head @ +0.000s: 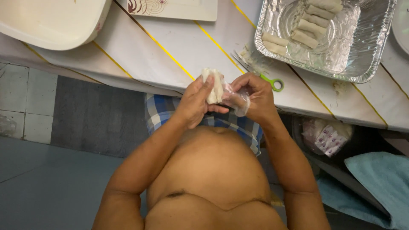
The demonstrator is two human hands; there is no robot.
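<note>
The left hand (197, 102) grips two pale rolls (214, 85), held upright side by side just in front of the table (170, 51) edge. The right hand (255, 96) pinches a thin clear bag (236, 100) that touches the rolls. Just behind the right hand lie scissors (272, 81) with green handles. Farther back stands a foil tray (362, 55) with more rolls (304, 30) in it.

The table (179, 47) is white with thin yellow diagonal lines. The foil tray (370, 51) is shiny silver, its rolls (309, 27) pale cream. The scissors' handle (275, 83) is green. The cloth (162, 108) is blue-and-white checked, the towel (375, 179) light blue.
</note>
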